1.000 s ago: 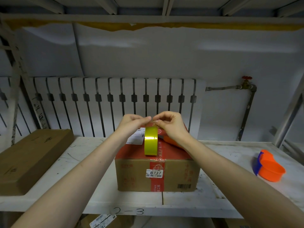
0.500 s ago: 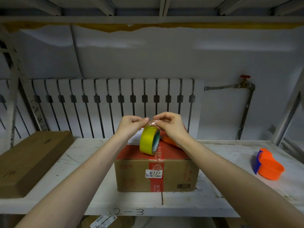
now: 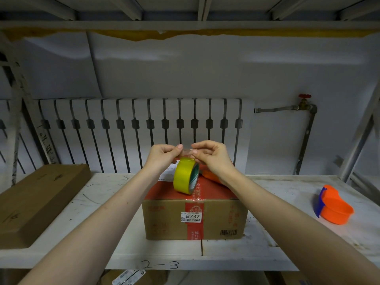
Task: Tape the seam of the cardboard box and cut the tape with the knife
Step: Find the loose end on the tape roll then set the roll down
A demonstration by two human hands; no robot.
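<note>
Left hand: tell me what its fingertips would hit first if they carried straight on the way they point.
The left hand points right, toward the right hand. It would likely meet those fingertips first, across the peeled tape end above the yellow tape roll; depth is unclear.

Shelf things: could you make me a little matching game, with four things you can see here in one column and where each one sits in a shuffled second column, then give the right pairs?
Things
1. tape roll
2. cardboard box
3. orange scoop
4. flat brown box

Places
A. far right of the shelf
B. left end of the shelf
C. middle of the shelf, under the hands
D. hanging from a strip of tape pinched by the left hand and right hand, above the red-topped box

Pairs: 1-D, 2-C, 3-A, 4-B
</note>
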